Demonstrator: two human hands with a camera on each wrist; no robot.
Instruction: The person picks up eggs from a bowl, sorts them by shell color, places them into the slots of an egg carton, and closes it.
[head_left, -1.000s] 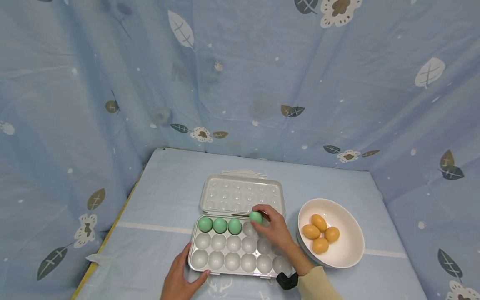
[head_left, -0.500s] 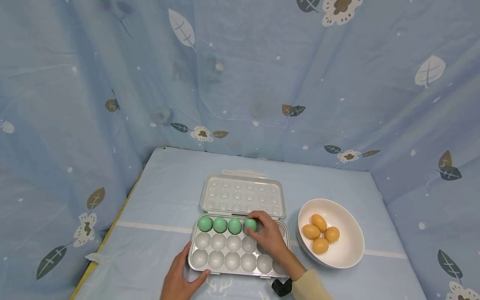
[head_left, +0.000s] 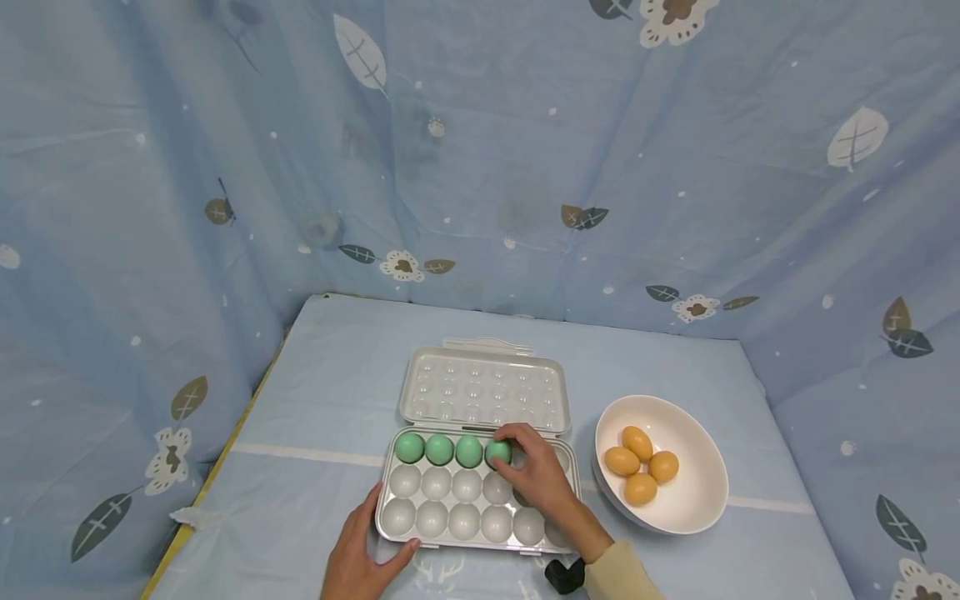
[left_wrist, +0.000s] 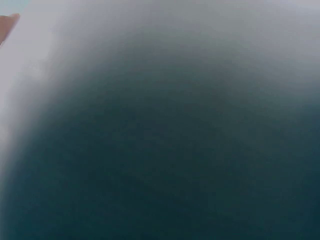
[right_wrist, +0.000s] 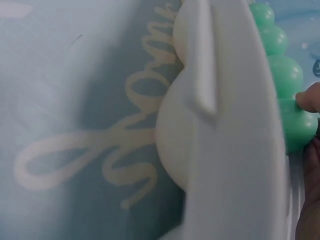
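R grip [head_left: 536, 472] pinches a green ball [head_left: 498, 452] btwn thumb & fingers, thumb on near side, fingers on far side, at the 4th cup from L in the back row of the tray [head_left: 465, 485]. R forearm comes in from lower R, angled up-L, w/ a pale sleeve [head_left: 618, 573] at its lower end & a black device [head_left: 564, 577] near the wrist. Three more green balls [head_left: 439, 451] sit in cups immed. L of that grip, same row. Lid [head_left: 486, 387] lies folded back just beyond it. White bowl [head_left: 697, 492] w/ 4 orange eggs [head_left: 663, 467] is off to its R, on the blue surface [head_left: 337, 400]. L grip [head_left: 358, 546] is released, spread: fingers at tray's L edge, thumb at near edge. L wrist view mostly dark blur.
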